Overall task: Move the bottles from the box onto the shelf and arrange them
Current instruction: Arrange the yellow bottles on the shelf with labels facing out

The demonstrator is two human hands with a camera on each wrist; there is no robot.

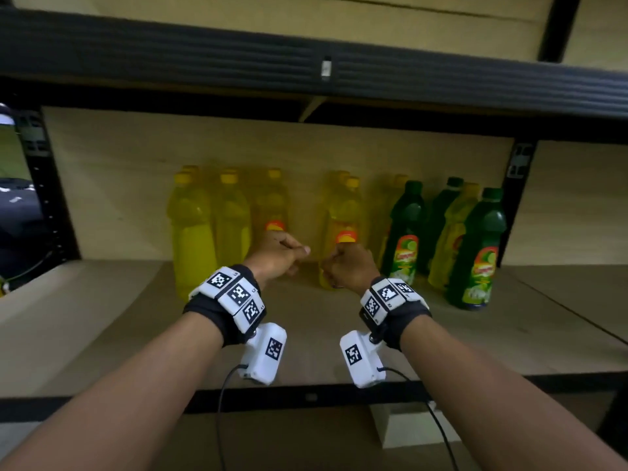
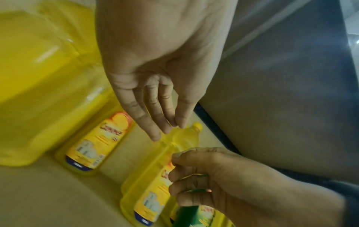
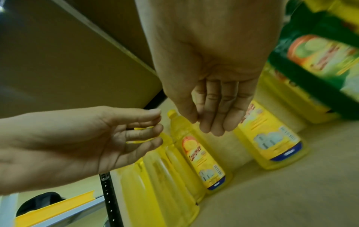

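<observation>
Bottles (image 1: 341,232) of yellow and green liquid stand on shelf (image 1: 339,334).

Both bare forearms wear a black wrist strap (image 1: 217,317) ringed with white coded marker blocks (image 1: 238,294), a white camera unit (image 1: 263,353) and black cable (image 1: 221,419) hanging beneath.

Head view faces shelf (image 1: 102,334); wrist views close, share bottles (image 2: 93,145)

Dim, warm light; yellow bottles (image 1: 234,212) softly blurred, wrist views motion-smeared, shelf beam (image 1: 306,66) bowed by wide-angle lens.
</observation>
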